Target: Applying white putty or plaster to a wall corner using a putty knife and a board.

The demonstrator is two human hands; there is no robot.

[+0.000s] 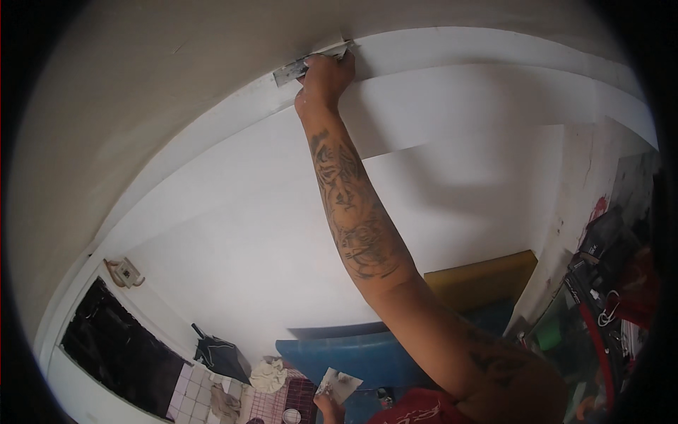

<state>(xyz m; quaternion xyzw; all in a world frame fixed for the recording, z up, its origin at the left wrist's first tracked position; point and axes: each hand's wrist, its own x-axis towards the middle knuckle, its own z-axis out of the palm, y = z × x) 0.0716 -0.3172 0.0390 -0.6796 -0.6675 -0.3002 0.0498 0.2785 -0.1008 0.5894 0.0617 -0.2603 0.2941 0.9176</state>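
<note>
My right arm reaches up across the middle of the view. At its end my right hand (pixel 326 79) is closed round a flat metal trowel (pixel 288 73), its blade smeared with pale filler. The trowel lies against the white band where the wall (pixel 254 212) meets the grey ceiling (pixel 191 63). Most of its handle is hidden by my fingers. Low in the view my left hand (pixel 328 408) grips a putty knife (pixel 342 385) with a broad, light blade held up. Grey-white smears show on that blade.
Behind my left hand is a blue panel (pixel 353 355), with a yellow panel (pixel 487 283) to its right. A dark folded umbrella (pixel 219 355) leans at the lower left, near a dark opening (pixel 116 346). Cluttered dark bags (pixel 600 237) stand along the right side.
</note>
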